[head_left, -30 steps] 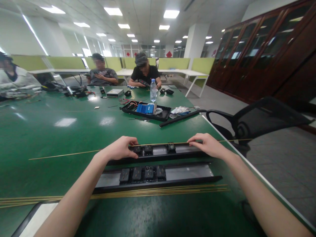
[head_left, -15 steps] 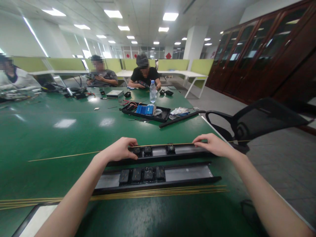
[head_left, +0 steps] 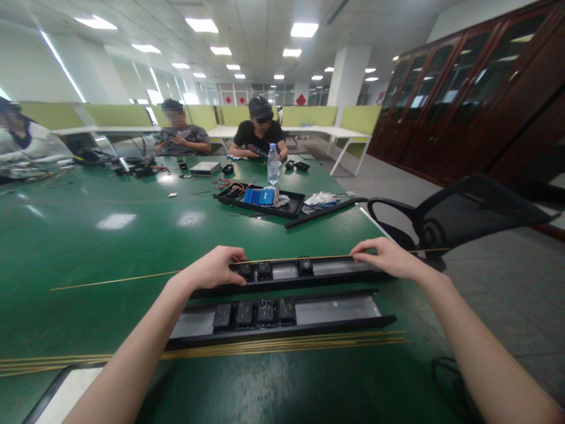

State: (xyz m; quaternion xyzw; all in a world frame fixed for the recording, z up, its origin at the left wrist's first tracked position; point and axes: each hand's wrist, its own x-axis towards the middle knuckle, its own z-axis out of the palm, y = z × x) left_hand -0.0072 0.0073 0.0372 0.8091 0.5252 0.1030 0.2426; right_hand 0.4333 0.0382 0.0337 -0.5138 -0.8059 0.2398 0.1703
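A thin brass-coloured rod (head_left: 278, 260) runs along the far black channel (head_left: 282, 282), which has several black socket-like blocks (head_left: 265, 270) in it. My left hand (head_left: 216, 265) is closed over the channel's left part, fingers at the rod and thumb on the near side. Farther right, my right hand (head_left: 379, 254) pinches the rod near the channel's right end. Nearer to me lies a second black channel (head_left: 335, 309) with several black socket modules (head_left: 244, 314) in its left half. Several more brass rods (head_left: 282, 346) lie along its near edge.
Beyond the channels, a black tray (head_left: 291, 205) holds a blue finned part (head_left: 259, 196). A water bottle (head_left: 272, 165), white gloves (head_left: 321, 201) and a long black strip (head_left: 326, 213) are nearby. Several people sit across the green table (head_left: 132, 247). An office chair (head_left: 441, 224) stands at right.
My right hand has slid slightly to the right along the rod. My left hand stays where it was. The person across the table has raised their head a little.
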